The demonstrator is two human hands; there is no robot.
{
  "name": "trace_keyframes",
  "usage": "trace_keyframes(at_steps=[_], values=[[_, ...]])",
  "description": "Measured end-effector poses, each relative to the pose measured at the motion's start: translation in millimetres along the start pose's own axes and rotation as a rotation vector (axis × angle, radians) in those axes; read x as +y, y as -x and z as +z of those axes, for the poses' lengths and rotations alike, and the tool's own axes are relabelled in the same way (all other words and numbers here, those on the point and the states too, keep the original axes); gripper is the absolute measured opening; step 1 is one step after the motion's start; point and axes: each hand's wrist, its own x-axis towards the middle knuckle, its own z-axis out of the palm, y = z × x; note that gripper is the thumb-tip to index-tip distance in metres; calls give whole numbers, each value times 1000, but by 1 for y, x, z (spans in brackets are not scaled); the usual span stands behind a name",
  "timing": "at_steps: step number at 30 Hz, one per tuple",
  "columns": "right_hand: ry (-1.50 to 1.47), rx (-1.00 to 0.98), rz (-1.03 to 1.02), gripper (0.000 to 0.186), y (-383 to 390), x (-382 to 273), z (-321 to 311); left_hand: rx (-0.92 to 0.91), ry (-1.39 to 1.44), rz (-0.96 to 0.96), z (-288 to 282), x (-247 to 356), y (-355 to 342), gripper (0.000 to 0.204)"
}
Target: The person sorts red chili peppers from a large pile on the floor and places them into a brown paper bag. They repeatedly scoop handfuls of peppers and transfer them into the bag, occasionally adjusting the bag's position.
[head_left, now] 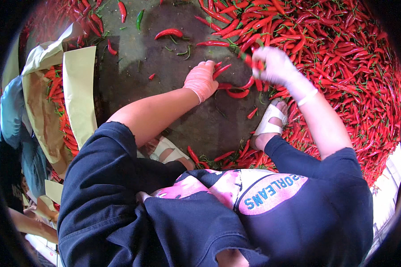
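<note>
My left hand (200, 81), in a thin whitish glove, is closed around red chili peppers (222, 71) whose tips stick out past the fingers. To its right, beside the big pile, my right hand (274, 66) wears a similar glove and is blurred by motion. Its fingers are closed on a red chili pepper (247, 58) that shows at the fingertips. Below and between the hands, a few loose red chilies (237, 94) lie on the dark floor. How many peppers sit inside the left fist is hidden.
A large heap of red chilies (343, 58) fills the right side. At the left stands an open paper sack (79, 89) with chilies inside. Scattered peppers and a green chili (140, 19) dot the floor (133, 82). My sandaled foot (272, 121) touches the heap's edge. Another person's arm (33, 227) shows lower left.
</note>
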Motion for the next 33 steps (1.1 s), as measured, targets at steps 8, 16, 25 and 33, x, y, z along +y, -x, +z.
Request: trace_keyframes(at_steps=[8, 16, 25, 33], values=[[486, 61, -182, 14, 52, -23, 113, -259, -342, 332, 14, 15, -5, 46], [473, -259, -115, 35, 13, -12, 98, -584, -655, 168, -91, 17, -27, 36], [-999, 38, 199, 42, -20, -111, -29, 160, 844, 2, -311, -4, 151, 34], [-1579, -268, -299, 63, -126, -374, -130, 1220, 860, -234, -370, -149, 366, 42]])
